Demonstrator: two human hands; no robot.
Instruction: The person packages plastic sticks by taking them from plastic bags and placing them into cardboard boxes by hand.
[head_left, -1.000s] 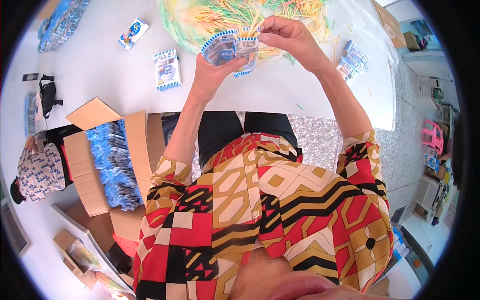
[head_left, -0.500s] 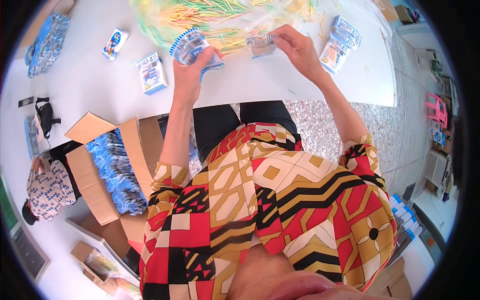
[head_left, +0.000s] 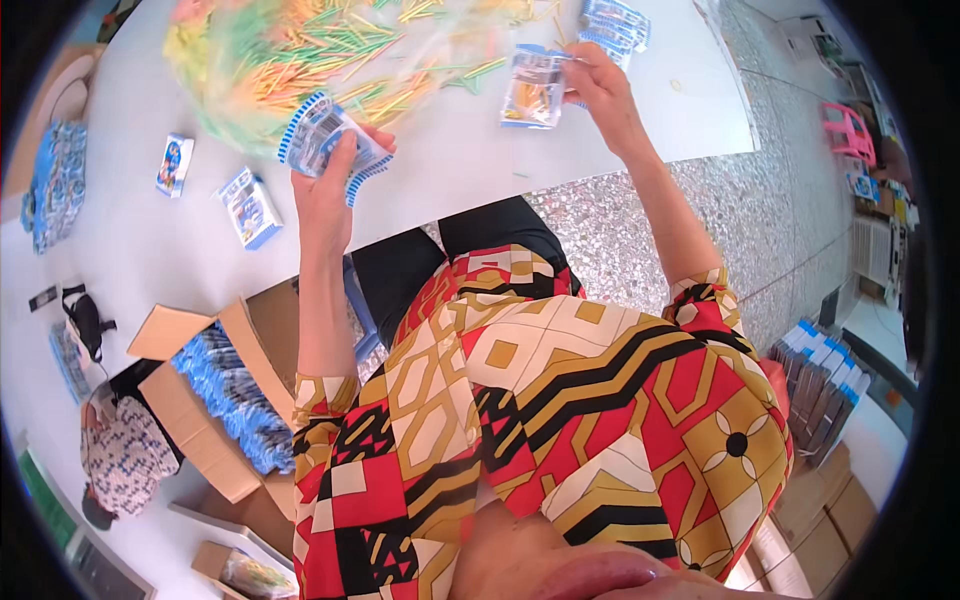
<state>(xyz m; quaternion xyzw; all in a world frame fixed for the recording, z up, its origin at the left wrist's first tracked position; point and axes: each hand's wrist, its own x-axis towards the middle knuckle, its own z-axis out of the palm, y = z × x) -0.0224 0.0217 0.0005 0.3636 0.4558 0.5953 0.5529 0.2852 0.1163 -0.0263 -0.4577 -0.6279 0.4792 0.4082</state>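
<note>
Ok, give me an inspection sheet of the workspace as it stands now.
Surface: white table, a loose green stick piece near its edge.
Things: coloured sticks heaped with clear plastic; blue-striped packaging; clear-fronted packet.
Clutter: two small packs left of the left hand; blue bundle farther left.
Hands: left grips the packaging, right hand the packet.
Cables: thin line near black strapped item, possibly a cord.
Surroundings: open cardboard box, co-worker, pink chair.
</note>
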